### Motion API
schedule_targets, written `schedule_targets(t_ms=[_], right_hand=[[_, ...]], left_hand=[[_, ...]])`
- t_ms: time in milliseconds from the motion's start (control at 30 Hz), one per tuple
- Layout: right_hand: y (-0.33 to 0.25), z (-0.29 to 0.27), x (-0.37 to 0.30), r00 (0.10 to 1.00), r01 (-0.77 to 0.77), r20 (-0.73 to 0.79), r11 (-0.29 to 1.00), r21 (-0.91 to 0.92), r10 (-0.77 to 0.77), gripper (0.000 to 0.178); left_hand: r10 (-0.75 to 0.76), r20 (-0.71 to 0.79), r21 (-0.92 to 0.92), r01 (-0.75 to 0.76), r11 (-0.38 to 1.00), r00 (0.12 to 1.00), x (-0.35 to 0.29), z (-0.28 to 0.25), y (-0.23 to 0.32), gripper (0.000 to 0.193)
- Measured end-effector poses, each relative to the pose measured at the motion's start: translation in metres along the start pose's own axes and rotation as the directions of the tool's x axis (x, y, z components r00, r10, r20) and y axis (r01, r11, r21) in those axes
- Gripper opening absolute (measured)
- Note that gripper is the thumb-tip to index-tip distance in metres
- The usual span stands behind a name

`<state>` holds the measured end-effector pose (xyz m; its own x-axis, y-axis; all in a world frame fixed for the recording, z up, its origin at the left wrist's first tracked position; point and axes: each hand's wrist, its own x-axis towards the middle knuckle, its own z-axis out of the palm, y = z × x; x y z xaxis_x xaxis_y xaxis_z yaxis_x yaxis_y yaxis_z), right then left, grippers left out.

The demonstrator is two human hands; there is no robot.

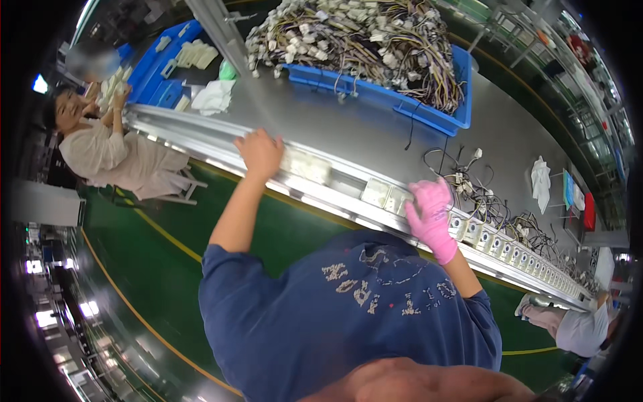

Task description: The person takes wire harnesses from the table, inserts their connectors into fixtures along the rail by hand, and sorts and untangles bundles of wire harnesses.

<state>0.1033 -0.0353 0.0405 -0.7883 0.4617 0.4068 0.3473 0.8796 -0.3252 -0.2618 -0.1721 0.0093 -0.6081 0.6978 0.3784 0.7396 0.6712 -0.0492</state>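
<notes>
My bare left hand [260, 153] rests over the metal rail, its fingers spread and reaching across to the far edge. Its right side meets a white plastic housing [307, 166] lying in the channel. Farther right, past a gap, sit more white housings [377, 192]. My right hand [432, 214], in a pink glove, curls its thumb and fingers about the white housing [400, 200] at the right end of these; the palm hides part of it. Beyond the glove, a long row of white housings with dark round centres [487, 239] fills the rail.
Behind the rail [201, 137] stands a blue bin [375, 92] heaped with cables and white connectors. Loose cables [469, 181] lie at right by a white glove [540, 184]. At far left a seated co-worker [100, 147] handles white parts near blue trays [161, 67]. Another person [579, 328] sits far right.
</notes>
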Motion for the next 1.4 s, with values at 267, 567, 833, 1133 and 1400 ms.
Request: schedule_targets(t_ms=[267, 567, 833, 1133, 1400], right_hand=[[-0.025, 0.017, -0.008, 0.996, 0.015, 0.088, 0.999, 0.041, -0.019, 0.048], [-0.014, -0.153, 0.144, 0.552, 0.107, -0.803, 0.935, 0.337, 0.226, 0.034], [0.131, -0.062, 0.206, 0.890, 0.017, -0.455, 1.000, 0.019, -0.007, 0.040], [0.174, 0.030, 0.272, 0.946, -0.323, -0.074, 0.894, -0.311, 0.316, 0.065], [0.225, 0.032, 0.273, 0.930, -0.330, -0.140, 0.940, 0.089, 0.339, 0.051]], left_hand=[[0.163, 0.150, -0.116, -0.146, 0.982, 0.975, -0.057, -0.033, 0.096, 0.064], [0.326, 0.080, -0.206, -0.304, 0.930, 0.942, -0.080, -0.050, 0.132, 0.063], [0.336, -0.016, -0.389, -0.315, 0.866, 0.942, -0.068, -0.077, 0.148, 0.049], [-0.015, -0.237, -0.386, -0.080, 0.919, 0.971, -0.047, -0.038, 0.109, 0.043], [-0.230, -0.095, -0.651, 0.115, 0.750, 0.968, -0.046, -0.025, 0.123, 0.034]])
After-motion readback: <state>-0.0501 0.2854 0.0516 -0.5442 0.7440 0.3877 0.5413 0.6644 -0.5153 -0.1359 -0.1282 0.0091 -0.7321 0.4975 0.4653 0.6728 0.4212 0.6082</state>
